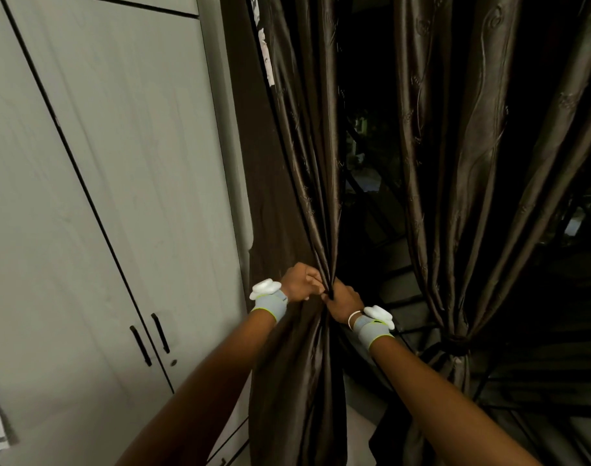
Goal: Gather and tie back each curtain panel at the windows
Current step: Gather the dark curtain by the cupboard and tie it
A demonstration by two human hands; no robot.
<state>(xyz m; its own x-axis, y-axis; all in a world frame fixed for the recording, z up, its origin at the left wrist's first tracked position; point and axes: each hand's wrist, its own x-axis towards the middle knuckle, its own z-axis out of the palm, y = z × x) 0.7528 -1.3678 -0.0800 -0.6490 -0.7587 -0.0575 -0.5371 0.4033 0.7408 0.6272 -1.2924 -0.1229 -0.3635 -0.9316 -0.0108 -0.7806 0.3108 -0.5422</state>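
L curtain panel (307, 183), beside the wardrobe (112, 169), was bunched at waist height; both hands, left hand (299, 283) & right hand (342, 300), were closed round the gather; no tie was seen; slick fabric could be let slip w/ any grip change; R panel (455, 196) already tied.

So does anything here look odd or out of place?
Little stands out. A pale torn-looking strip shows along the top edge of the left curtain that both hands bunch. The right curtain is already tied.
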